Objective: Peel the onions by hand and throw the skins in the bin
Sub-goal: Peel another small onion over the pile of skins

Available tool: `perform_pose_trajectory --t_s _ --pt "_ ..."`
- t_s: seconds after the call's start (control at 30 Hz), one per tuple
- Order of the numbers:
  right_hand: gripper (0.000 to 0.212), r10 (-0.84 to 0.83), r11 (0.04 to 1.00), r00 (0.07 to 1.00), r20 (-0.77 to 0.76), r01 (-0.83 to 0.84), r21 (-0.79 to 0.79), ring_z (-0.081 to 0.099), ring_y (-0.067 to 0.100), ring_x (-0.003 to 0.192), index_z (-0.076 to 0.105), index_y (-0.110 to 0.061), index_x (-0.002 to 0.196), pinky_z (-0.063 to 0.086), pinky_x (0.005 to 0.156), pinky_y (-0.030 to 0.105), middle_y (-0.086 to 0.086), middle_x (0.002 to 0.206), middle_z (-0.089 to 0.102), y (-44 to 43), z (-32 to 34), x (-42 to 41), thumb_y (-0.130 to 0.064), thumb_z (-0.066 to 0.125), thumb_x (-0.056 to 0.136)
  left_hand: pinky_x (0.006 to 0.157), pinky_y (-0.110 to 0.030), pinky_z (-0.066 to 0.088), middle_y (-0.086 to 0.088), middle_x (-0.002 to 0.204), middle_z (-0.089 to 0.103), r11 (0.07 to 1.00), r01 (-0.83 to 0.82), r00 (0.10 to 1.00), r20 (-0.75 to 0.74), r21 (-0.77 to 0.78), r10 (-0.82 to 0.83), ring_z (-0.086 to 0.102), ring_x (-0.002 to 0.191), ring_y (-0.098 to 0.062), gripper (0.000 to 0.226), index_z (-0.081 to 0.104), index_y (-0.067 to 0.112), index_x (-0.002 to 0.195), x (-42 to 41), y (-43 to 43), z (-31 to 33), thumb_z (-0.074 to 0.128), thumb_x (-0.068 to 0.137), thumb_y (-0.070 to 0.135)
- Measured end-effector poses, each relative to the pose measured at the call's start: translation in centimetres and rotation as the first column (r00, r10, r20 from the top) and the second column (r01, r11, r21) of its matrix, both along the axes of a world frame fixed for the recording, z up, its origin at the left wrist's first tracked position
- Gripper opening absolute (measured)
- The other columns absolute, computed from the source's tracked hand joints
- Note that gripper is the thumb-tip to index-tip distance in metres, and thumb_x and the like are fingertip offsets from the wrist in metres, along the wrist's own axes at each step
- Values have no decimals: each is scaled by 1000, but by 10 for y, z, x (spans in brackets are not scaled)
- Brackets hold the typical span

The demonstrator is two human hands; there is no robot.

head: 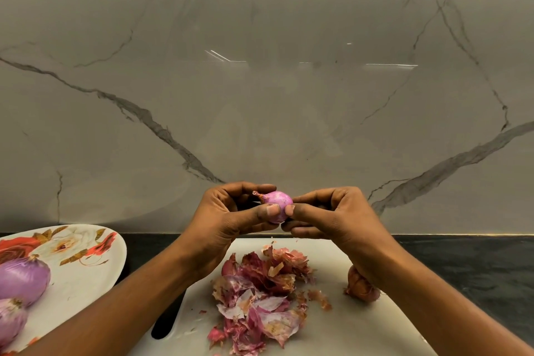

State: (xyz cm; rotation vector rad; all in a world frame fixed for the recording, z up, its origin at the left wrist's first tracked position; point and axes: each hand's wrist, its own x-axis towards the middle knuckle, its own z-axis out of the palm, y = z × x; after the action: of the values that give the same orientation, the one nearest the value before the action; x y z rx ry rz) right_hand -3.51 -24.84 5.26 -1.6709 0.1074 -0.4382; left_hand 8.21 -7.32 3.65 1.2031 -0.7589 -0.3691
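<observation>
Below your left hand (228,217) and right hand (332,217), both gripping the small onion (277,205), a heap of onion skins (260,295) fills the middle of the white cutting board (332,332). An unpeeled onion (361,287) lies on the board, partly under your right forearm. The floral plate (86,277) of peeled onions (23,279) blocks the left. The marble wall (260,95) closes the far side; the dark counter (476,269) to the right leaves room to pass.

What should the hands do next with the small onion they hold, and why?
Probably the right hand should pull off the skin at the end it pinches and drop it on the skin pile. The left hand holds the onion, which looks almost bare, its dry tip still on.
</observation>
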Motion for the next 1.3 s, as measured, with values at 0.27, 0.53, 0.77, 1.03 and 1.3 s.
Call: perform_pose_trajectory --t_s 0.27,0.53,0.77,1.03,1.3 --pt "12 -12 1000 999 48 11 24 80 33 84 80 -1 101 66 72 30 20 88 80 -1 1 -1 3 72 92 79 -36 66 -19 116 77 998 46 998 -34 -47 -47 75 106 -38 40 75 2 114 1 2 4 78 74 5" --pt "15 38 994 999 12 -39 105 80 35 92 78 0 107 66 83 37 22 94 80 -2 2 -1 -3 69 96 83 -36 65 -17 116 76 999 24 999 -31 -41 -25 75 108 -39 41 74 5 117 3 2 1 78 76 4" --pt "24 23 999 1000 19 -23 36 80 30 91 78 -4 110 66 81 33 16 95 81 -2 1 0 -10 81 86 84 -35 64 -17 115 76 1000 10 1000 -5 -23 -10 75 107 -36 45 74 5 117 4 1 0 81 72 4" --pt "11 -10 1000 1000 7 9 11 81 30 87 78 -1 103 67 77 34 17 92 81 -4 1 0 -4 74 93 90 -40 64 -14 114 77 999 -18 999 26 -45 19 74 110 -34 49 72 6 118 7 1 -2 82 69 3" --pt "14 -22 997 1000 11 23 -73 81 29 83 79 -1 100 67 74 33 15 88 81 -3 -1 2 -10 79 90 91 -35 63 -11 115 78 999 -36 996 85 -32 38 75 110 -31 53 72 6 118 9 1 -4 84 66 4"
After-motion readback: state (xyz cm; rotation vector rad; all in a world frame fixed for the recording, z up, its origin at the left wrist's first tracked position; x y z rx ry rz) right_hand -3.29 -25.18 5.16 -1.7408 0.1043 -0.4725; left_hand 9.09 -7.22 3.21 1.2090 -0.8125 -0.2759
